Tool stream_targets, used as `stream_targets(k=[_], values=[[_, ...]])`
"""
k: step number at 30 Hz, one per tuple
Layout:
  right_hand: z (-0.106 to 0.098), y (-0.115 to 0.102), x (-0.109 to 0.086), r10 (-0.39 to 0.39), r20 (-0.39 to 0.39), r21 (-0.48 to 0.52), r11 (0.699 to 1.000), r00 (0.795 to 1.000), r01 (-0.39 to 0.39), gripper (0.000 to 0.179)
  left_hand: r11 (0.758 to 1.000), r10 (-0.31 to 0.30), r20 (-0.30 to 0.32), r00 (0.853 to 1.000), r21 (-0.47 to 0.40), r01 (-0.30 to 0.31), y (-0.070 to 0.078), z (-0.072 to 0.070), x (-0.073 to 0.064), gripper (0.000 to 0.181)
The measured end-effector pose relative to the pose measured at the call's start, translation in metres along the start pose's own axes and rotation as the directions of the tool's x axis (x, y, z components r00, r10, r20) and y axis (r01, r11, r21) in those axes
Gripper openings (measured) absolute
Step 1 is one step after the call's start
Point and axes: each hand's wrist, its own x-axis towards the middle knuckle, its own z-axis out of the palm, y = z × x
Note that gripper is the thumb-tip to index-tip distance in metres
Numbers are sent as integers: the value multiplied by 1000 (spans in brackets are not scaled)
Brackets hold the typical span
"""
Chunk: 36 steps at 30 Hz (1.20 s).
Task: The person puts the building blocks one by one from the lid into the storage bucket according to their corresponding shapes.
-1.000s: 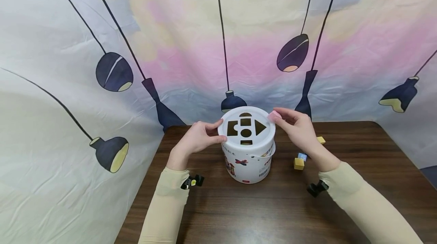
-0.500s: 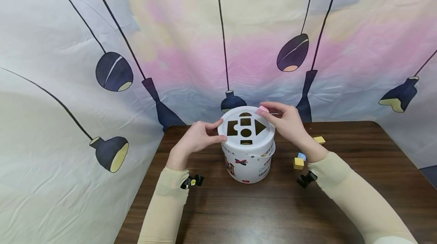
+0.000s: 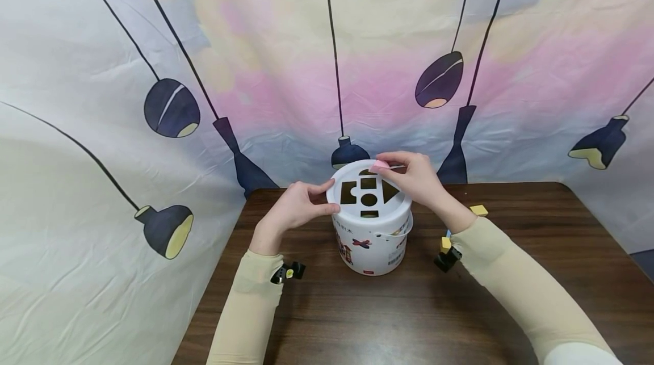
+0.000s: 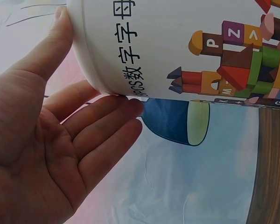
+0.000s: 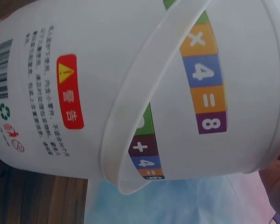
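A white bucket (image 3: 347, 240) stands upright on the table, printed with colourful toy blocks. Its white lid (image 3: 392, 207) has several shaped holes, among them a triangle, a circle and a square. My left hand (image 3: 293, 206) touches the lid's left rim, thumb and forefinger spread apart; the left wrist view shows its fingers (image 4: 107, 116) fairly straight along the bucket's side. Between thumb and fingertips my right hand (image 3: 420, 180) pinches a pink block (image 3: 379, 167) over the half-round hole at the lid's back edge. The right wrist view has the bucket's handle (image 5: 130, 98) hanging down and mostly hides that hand.
Right of the bucket a yellow block (image 3: 478, 210) lies on the dark wooden table (image 3: 398, 319). Another yellow block (image 3: 445, 243) and a sliver of a blue block (image 3: 448, 233) show beside the right wrist. A cloth (image 3: 286, 70) printed with lamps hangs behind.
My right hand has carried the pink block left, from the lid's right edge to the back hole. Its sleeve now partly covers the nearer blocks. The left hand and bucket have stayed put.
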Motion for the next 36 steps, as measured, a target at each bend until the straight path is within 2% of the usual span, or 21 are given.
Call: stream_targets(k=[9,19,36], values=[[3,-2,14,-30,31,-135,990,999,34,40,1000,-1,7,1000,8,1,3,-1,0,77],[11,-7,23,-21,107,-197,980,994,42,37,1000,-5,6,1000,-16,5,2,0,-2,76],[18,-5,23,-56,126,-263,961,990,88,32,999,5,12,1000,-53,-5,0,1,-2,75]])
